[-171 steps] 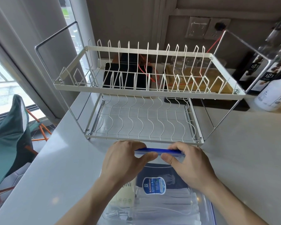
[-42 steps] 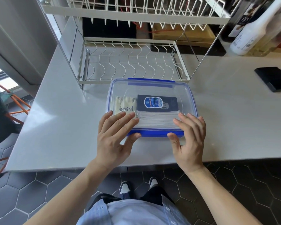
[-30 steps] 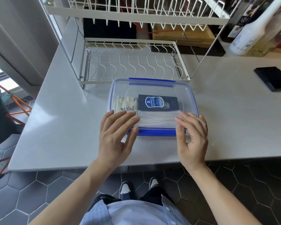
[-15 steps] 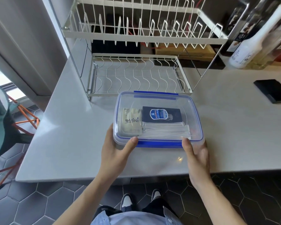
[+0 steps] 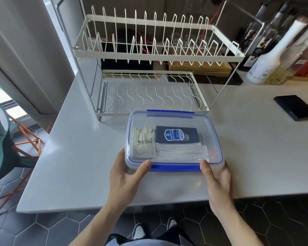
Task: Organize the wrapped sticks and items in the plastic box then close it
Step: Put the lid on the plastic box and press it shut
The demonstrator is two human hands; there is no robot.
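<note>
Grey counter (image 5: 78, 157) fills the middle of the frame, with a white wire rack (image 5: 155, 55) at the top and, at centre, the lidded box (image 5: 173, 139), its near blue clip (image 5: 174, 168) between the two thumbs. Left hand (image 5: 126, 176) and right hand (image 5: 217, 181) clamp its near corners, thumbs on the lid, fingers hidden underneath. Through the lid a cream pack (image 5: 144, 143) reads "MiNi"; the dark pack (image 5: 177, 135) has an unreadable blue label, the wrapped sticks (image 5: 181, 152) blur together, and upper-right bottles (image 5: 267, 64) are cut off.

White counter (image 5: 78, 157), plastic box (image 5: 214, 139), dish rack (image 5: 149, 110)
</note>
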